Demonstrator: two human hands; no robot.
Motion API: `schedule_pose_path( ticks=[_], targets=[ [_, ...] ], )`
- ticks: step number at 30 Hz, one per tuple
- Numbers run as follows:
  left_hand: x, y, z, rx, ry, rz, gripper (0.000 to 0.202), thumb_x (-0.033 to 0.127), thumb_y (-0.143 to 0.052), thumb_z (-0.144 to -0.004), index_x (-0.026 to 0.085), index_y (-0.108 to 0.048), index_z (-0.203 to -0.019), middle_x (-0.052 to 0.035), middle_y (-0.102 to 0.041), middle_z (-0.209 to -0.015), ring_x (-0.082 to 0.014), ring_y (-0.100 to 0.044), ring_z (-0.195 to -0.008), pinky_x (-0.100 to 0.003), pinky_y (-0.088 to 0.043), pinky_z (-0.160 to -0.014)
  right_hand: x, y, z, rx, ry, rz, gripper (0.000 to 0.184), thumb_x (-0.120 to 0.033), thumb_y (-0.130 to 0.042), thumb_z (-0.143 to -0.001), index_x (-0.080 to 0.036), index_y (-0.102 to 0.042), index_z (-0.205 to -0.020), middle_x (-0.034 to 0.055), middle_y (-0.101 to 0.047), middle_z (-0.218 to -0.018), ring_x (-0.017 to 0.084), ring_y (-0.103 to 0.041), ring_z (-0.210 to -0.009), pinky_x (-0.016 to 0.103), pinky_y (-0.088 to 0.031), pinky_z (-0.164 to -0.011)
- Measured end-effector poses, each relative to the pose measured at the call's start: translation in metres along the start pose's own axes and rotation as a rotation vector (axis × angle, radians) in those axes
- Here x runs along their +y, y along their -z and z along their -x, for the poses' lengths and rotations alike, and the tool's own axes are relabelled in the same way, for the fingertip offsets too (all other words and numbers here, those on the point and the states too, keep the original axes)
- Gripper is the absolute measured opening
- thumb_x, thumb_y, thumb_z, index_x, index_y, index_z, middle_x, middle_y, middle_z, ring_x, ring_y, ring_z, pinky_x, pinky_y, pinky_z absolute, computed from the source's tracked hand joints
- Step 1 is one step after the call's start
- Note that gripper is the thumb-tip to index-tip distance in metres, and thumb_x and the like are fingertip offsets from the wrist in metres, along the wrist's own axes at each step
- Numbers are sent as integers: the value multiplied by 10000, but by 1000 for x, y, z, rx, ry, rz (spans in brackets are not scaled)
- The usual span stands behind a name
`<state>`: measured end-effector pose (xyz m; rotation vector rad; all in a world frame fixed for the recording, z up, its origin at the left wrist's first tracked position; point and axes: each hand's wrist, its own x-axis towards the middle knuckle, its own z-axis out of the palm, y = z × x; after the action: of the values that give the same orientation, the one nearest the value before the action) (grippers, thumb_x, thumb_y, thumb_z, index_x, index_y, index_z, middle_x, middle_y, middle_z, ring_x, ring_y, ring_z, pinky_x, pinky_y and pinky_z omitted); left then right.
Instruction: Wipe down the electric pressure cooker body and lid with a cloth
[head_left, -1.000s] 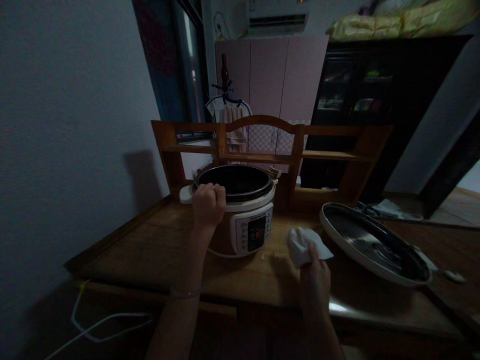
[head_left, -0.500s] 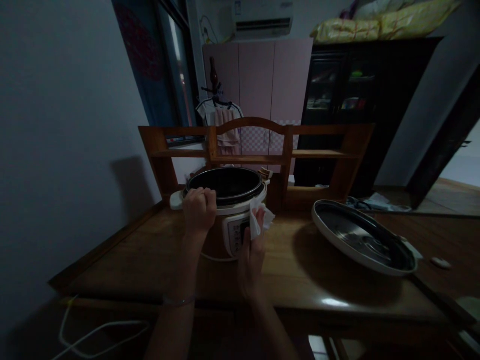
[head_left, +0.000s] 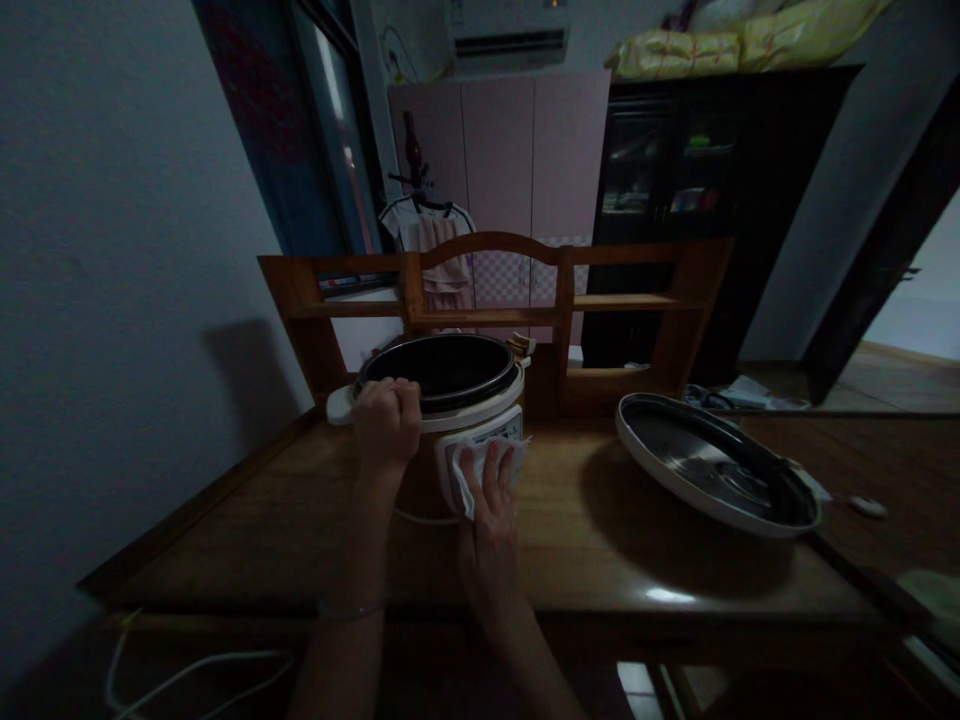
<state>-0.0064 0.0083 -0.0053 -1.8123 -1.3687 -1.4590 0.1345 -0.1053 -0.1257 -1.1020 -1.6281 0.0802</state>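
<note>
An electric pressure cooker (head_left: 420, 470) stands lidless on the wooden desk, its dark inner pot (head_left: 442, 370) showing. My left hand (head_left: 386, 425) is closed over the near left part of the cooker's rim. Against the control panel on the cooker's front, my right hand (head_left: 491, 510) presses a white tissue (head_left: 469, 465) with its fingers laid over it. The tissue covers much of the panel. To the right, the cooker's lid (head_left: 712, 470) lies with its metal inner side facing up.
A wooden shelf rack (head_left: 491, 318) rises along the desk's back edge, behind the cooker. The wall (head_left: 112, 300) borders the desk on the left. A white cord (head_left: 202, 660) hangs below the front left edge. Bare desk top (head_left: 562, 540) shows between cooker and lid.
My right hand has moved down and slightly left with the tissue, from the panel's upper right onto its middle. My left hand stays on the rim. The whole view has shifted slightly.
</note>
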Motion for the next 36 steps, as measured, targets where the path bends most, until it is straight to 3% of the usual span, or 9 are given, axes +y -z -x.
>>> schedule_pose_path(
  ticks=[7, 9, 11, 13, 15, 19, 23, 29, 36],
  targets=[
    [-1, 1, 0, -16, -7, -6, 363, 271, -356, -963, 224, -543, -656, -78, -655, -771, -242, -577, -810, -393, -389, -775, -7, -4, 25, -70, -28, -302, 633, -79, -281, -994, -278, -235, -1593, -1, -170, -1673, 228, -84, -1551, 522, -169, -1258],
    [-1, 1, 0, -16, -9, -7, 363, 277, -358, -965, 224, -544, -657, -80, -658, -773, -245, -578, -813, -392, -390, -772, -8, -2, 36, -82, -156, -478, 537, -178, -343, -1028, -269, -351, -1557, 21, -306, -1633, 234, -216, -1531, 488, -216, -1251],
    [-1, 1, 0, -22, -16, -5, 360, 274, -362, -963, 223, -549, -659, -78, -659, -771, -244, -579, -811, -389, -389, -769, -4, 4, 45, -39, -396, -667, 457, -328, -422, -1042, -251, -485, -1488, 52, -495, -1526, 251, -410, -1448, 454, -328, -1207],
    [-1, 1, 0, -30, -21, -6, 353, 272, -374, -960, 224, -552, -658, -72, -656, -762, -239, -580, -804, -384, -387, -767, 5, 13, 46, 102, -639, -795, 502, -487, -489, -1012, -220, -562, -1430, 75, -632, -1387, 273, -555, -1330, 437, -429, -1133],
    [-2, 0, 0, -33, -17, -3, 350, 270, -374, -960, 226, -556, -664, -68, -654, -756, -235, -581, -802, -381, -388, -767, 16, 26, 35, 272, -707, -803, 614, -582, -528, -966, -184, -557, -1433, 97, -670, -1328, 295, -587, -1287, 449, -450, -1103],
    [-2, 0, 0, -22, -10, 6, 350, 268, -370, -963, 227, -549, -665, -71, -657, -755, -237, -583, -801, -384, -394, -768, 20, 45, -14, 330, -518, -563, 600, -552, -488, -998, -192, -501, -1478, 103, -597, -1424, 283, -471, -1401, 468, -365, -1170],
    [-2, 0, 0, -15, -19, 7, 345, 269, -384, -962, 229, -547, -661, -67, -658, -752, -236, -582, -796, -382, -389, -751, 8, 38, -49, 176, -258, -474, 528, -458, -375, -1064, -254, -365, -1551, 48, -414, -1579, 238, -313, -1499, 505, -241, -1235],
    [1, 0, 1, -8, 5, 15, 337, 261, -382, -959, 225, -558, -674, -79, -667, -769, -241, -578, -797, -385, -385, -749, -4, 17, -38, 129, -87, -260, 527, -256, -262, -1074, -259, -217, -1599, 10, -234, -1657, 210, -145, -1545, 523, -204, -1254],
    [1, -1, 2, 9, 17, 29, 350, 276, -365, -969, 221, -572, -692, -82, -670, -771, -240, -579, -788, -385, -390, -748, -13, 15, -24, -50, 206, -36, 754, -45, -307, -895, -193, -141, -1616, 20, -141, -1681, 259, -68, -1552, 539, -226, -1251]
  ],
)
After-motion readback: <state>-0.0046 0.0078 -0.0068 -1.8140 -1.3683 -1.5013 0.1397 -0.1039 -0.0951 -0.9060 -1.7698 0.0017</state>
